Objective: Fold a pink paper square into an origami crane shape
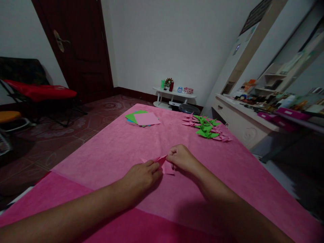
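A small, partly folded pink paper piece (165, 164) lies on the pink tablecloth (121, 148) in front of me. My left hand (141, 176) pinches its left side with closed fingers. My right hand (182, 158) pinches its upper right tip, fingers pressed together. Both hands rest low on the cloth, almost touching each other over the paper.
A stack of flat coloured paper sheets (143, 118), pink on top, lies at the far left of the table. Several folded pink and green paper cranes (206, 127) are piled at the far right. A dresser (243, 121) stands right; a red chair (37, 92) left.
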A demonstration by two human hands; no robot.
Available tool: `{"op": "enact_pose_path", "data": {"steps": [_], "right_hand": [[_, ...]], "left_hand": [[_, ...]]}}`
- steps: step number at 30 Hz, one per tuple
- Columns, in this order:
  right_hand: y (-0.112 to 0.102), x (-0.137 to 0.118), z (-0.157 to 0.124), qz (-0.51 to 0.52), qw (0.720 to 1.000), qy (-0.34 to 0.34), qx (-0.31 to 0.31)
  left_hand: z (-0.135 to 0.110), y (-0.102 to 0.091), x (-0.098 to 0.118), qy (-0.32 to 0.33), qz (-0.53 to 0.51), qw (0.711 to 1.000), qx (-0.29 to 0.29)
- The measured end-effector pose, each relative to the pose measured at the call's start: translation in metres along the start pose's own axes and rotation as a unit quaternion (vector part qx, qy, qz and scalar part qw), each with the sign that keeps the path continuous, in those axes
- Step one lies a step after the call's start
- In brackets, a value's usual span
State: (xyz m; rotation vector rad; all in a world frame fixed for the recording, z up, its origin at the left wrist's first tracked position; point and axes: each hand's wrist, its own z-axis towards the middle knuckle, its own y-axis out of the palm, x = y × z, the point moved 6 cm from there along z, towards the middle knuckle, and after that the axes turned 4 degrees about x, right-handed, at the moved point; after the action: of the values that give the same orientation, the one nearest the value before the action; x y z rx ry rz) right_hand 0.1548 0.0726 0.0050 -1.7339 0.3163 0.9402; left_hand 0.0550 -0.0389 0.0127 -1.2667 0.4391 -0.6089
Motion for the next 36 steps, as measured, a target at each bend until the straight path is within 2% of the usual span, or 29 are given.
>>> {"op": "enact_pose_path", "data": {"steps": [5,9,18,23,28,33,36], "right_hand": [[0.007,0.021,-0.03,0.078,0.99,0.103,-0.058],[0.01,0.027,-0.053,0.106,0.984,0.128,-0.06],[0.007,0.022,-0.061,0.131,0.986,0.098,-0.038],[0.01,0.028,-0.064,0.108,0.991,0.069,-0.029],[0.009,0.03,-0.063,0.069,0.997,0.039,0.018],[-0.009,0.025,-0.05,0.02,0.989,-0.027,0.146],[-0.015,0.027,-0.048,0.038,0.983,-0.039,0.176]], "left_hand": [[0.005,-0.001,-0.01,0.003,-0.054,0.998,0.032],[0.004,-0.002,-0.008,0.009,-0.111,0.993,0.048],[-0.013,0.007,-0.011,0.068,-0.109,0.99,0.062],[-0.011,0.003,-0.01,0.068,-0.126,0.985,0.097],[-0.003,0.005,-0.009,0.069,-0.171,0.979,0.085],[0.01,0.004,-0.016,0.041,-0.187,0.979,0.077],[0.022,0.003,-0.018,0.047,-0.175,0.981,0.061]]}}
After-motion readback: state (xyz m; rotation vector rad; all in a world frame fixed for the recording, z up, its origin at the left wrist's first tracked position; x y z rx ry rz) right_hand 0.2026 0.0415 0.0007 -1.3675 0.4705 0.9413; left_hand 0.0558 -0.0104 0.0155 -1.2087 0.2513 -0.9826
